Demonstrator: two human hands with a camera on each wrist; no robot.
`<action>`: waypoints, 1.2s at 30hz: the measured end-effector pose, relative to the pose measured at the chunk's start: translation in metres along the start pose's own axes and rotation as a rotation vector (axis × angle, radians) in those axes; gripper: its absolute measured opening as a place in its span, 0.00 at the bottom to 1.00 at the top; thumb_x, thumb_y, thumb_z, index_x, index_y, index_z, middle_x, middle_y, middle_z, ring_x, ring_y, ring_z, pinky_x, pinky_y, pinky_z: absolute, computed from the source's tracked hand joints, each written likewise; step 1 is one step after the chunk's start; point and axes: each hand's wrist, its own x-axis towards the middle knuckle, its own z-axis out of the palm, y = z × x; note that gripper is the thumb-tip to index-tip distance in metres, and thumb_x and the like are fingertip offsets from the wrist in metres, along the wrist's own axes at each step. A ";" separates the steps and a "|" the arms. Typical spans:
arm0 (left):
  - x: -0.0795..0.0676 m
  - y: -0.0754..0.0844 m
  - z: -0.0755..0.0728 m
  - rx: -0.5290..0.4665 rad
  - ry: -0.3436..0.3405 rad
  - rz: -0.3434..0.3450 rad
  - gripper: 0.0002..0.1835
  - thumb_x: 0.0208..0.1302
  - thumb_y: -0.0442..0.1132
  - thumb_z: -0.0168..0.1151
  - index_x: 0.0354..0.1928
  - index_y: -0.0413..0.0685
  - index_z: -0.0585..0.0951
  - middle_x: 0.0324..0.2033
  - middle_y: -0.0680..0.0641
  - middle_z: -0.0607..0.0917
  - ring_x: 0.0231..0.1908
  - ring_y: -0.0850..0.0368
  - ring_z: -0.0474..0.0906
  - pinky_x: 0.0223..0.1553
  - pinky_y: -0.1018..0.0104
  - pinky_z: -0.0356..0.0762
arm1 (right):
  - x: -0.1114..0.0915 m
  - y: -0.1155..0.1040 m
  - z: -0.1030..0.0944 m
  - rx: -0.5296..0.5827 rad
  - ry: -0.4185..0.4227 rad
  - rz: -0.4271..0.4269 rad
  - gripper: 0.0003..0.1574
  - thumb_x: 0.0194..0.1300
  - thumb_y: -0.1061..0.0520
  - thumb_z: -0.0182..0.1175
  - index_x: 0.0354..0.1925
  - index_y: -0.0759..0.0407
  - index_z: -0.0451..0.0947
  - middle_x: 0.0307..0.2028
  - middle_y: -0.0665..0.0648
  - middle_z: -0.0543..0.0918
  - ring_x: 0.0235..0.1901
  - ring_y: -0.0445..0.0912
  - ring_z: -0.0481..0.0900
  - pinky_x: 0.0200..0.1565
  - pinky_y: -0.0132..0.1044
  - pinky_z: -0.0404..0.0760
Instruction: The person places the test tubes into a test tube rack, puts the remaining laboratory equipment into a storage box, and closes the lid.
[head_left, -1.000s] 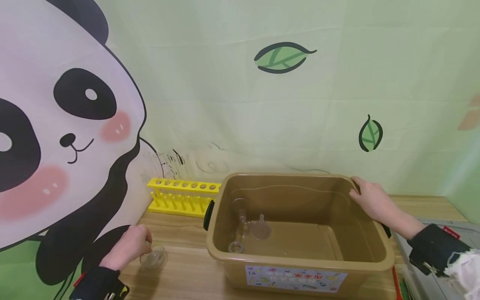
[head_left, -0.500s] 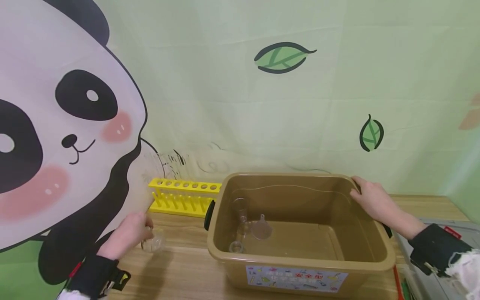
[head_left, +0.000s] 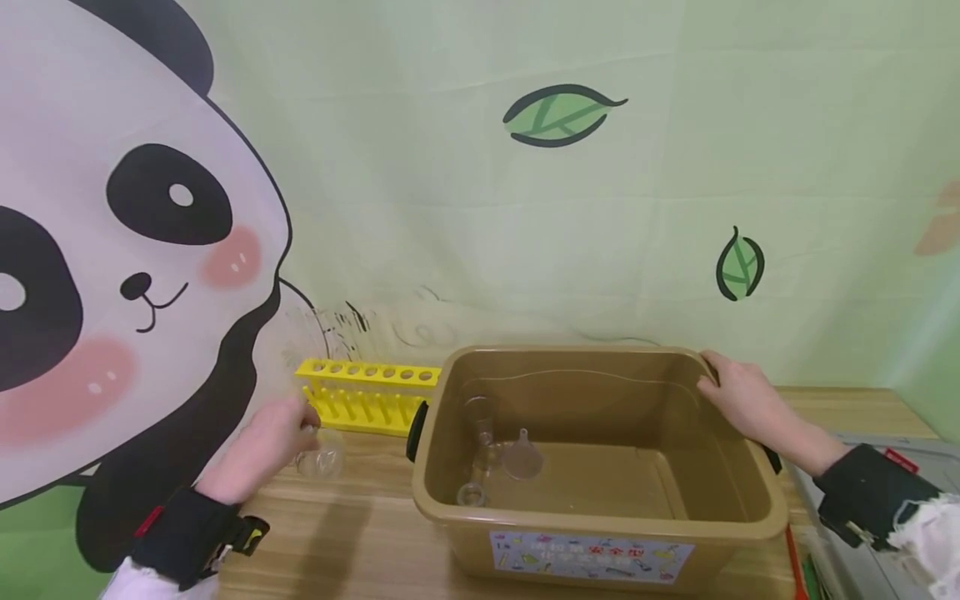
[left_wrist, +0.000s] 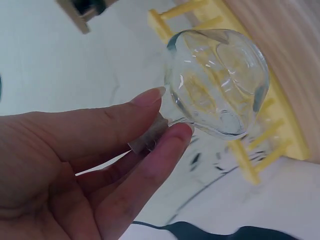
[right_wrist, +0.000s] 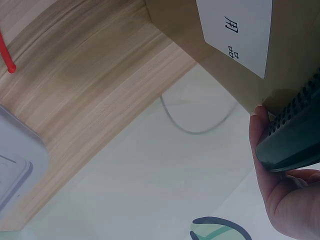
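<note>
My left hand [head_left: 262, 442] pinches the short greyish neck of a clear glass flask [left_wrist: 220, 82] between thumb and fingers. In the left wrist view the rounded glass body extends past the fingertips and overlaps the yellow test tube rack [left_wrist: 272, 130]. The head view has this hand just in front of the rack's left end. On the other side, my right hand [head_left: 746, 400] grips the right rim of a brown plastic bin [head_left: 600, 528]. From the right wrist, its fingers show against the bin's outer wall beside the dark handle [right_wrist: 290, 142].
Inside the bin, at its left, lie a translucent funnel [head_left: 522, 460], a clear cup-like vessel [head_left: 480, 410] and a small clear round piece [head_left: 472, 494]. A grey lid-like panel [head_left: 900, 467] lies at the right. Behind the wooden table [head_left: 390, 533] hangs a printed cloth [head_left: 450, 208].
My left hand has moved away from me across the table, towards the yellow rack, carrying the glass flask. The right hand stays on the bin's rim.
</note>
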 end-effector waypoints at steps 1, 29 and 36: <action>0.001 0.003 -0.003 0.006 0.007 0.011 0.05 0.43 0.23 0.63 0.21 0.38 0.79 0.15 0.53 0.68 0.17 0.58 0.61 0.19 0.66 0.60 | 0.000 0.000 0.000 0.001 0.000 0.001 0.25 0.62 0.64 0.45 0.52 0.83 0.60 0.37 0.75 0.74 0.25 0.52 0.71 0.28 0.46 0.75; 0.029 0.070 -0.038 0.097 0.047 0.225 0.09 0.48 0.25 0.64 0.18 0.43 0.77 0.14 0.54 0.66 0.16 0.60 0.60 0.18 0.68 0.60 | 0.000 0.000 0.000 0.002 0.005 0.007 0.24 0.61 0.64 0.45 0.51 0.82 0.61 0.34 0.73 0.75 0.24 0.51 0.71 0.26 0.45 0.74; 0.039 0.087 -0.042 0.102 -0.002 0.221 0.05 0.49 0.26 0.63 0.22 0.41 0.80 0.16 0.53 0.71 0.19 0.58 0.64 0.20 0.67 0.64 | 0.000 -0.001 0.001 -0.001 0.000 0.016 0.24 0.62 0.64 0.45 0.52 0.82 0.60 0.34 0.74 0.75 0.24 0.50 0.72 0.26 0.45 0.75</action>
